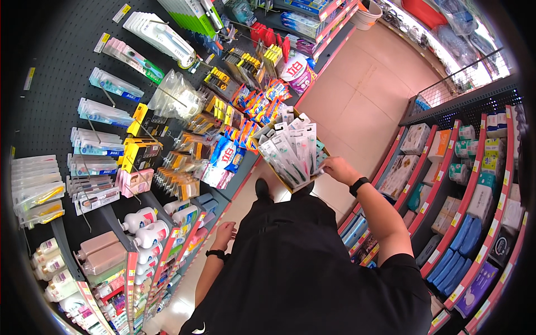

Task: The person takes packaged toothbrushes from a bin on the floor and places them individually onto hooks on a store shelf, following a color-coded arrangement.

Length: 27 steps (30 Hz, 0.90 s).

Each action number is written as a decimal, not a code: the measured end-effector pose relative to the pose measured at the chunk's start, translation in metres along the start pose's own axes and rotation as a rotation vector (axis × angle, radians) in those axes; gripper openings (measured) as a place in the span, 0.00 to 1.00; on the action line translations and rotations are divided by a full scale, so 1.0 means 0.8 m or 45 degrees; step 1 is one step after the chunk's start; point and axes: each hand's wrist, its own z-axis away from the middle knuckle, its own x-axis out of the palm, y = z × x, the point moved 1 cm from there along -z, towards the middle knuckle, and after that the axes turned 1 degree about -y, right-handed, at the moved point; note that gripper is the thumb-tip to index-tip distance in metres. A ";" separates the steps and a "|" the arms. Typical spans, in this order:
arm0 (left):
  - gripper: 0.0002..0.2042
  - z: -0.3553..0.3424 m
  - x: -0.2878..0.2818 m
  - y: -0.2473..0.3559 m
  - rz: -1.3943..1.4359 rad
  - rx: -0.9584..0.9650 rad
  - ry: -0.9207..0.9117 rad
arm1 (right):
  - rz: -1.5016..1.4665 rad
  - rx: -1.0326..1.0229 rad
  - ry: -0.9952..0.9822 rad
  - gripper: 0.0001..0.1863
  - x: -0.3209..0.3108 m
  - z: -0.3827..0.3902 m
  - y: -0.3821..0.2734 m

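Observation:
My right hand (pixel 336 167) grips the right edge of a cardboard box (pixel 267 167) packed with several upright, slightly tilted packs of toothbrushes (pixel 287 151) in pale see-through packaging. The box sits in front of me above my dark shoes. My left hand (pixel 225 231) hangs low by my left side with loosely bent fingers and nothing visible in it, beside shelves of white bottles (pixel 151 234) and other toiletries.
A dark pegboard (pixel 50 106) on the left carries hanging toothbrushes, razors and blue-orange packets. Shelves (pixel 452 218) with red edge strips line the right, holding tissue and paper packs. A tiled floor (pixel 365 84) runs between them, with a bucket (pixel 365 15) at the far end.

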 end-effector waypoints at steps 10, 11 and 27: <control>0.14 0.020 -0.012 -0.069 -0.418 0.118 -0.102 | 0.098 0.098 -0.020 0.10 0.022 0.001 0.017; 0.13 0.024 -0.009 -0.060 -0.392 0.096 -0.099 | 0.101 0.103 -0.017 0.10 0.026 0.000 0.022; 0.14 -0.022 -0.027 -0.083 -0.210 0.278 -0.029 | 0.060 0.724 0.502 0.18 0.071 -0.026 0.051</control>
